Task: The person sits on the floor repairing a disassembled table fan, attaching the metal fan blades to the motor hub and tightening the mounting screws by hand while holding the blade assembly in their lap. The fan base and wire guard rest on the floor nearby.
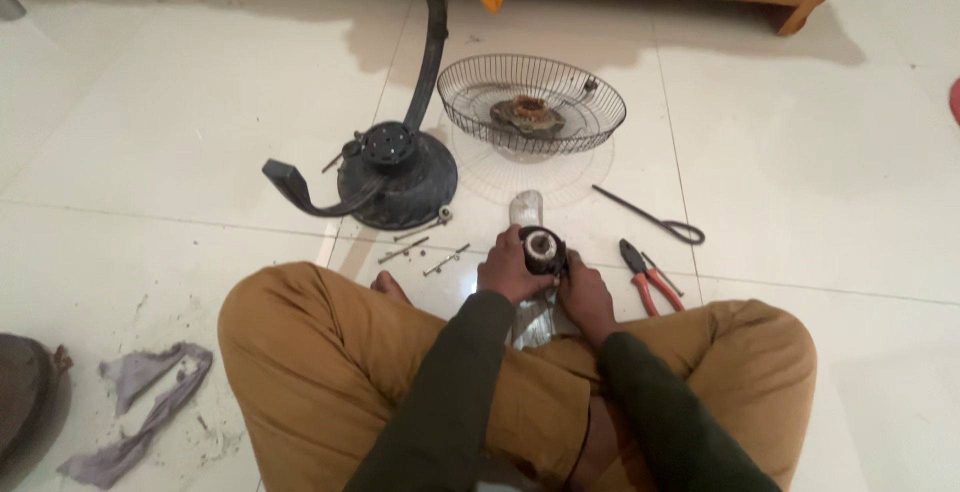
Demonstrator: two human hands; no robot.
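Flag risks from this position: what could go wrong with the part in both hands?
Both hands, left hand and right hand, hold the motor above the lap with nothing under it; a slip could drop it on the tile floor.

The loose bolts lie by the knee and could get kicked away.

The pliers sit close to the right leg.

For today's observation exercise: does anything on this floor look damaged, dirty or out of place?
Yes. The hub inside the wire fan guard looks rusty, and a torn grey rag lies among dust and debris on the white tiles at lower left.
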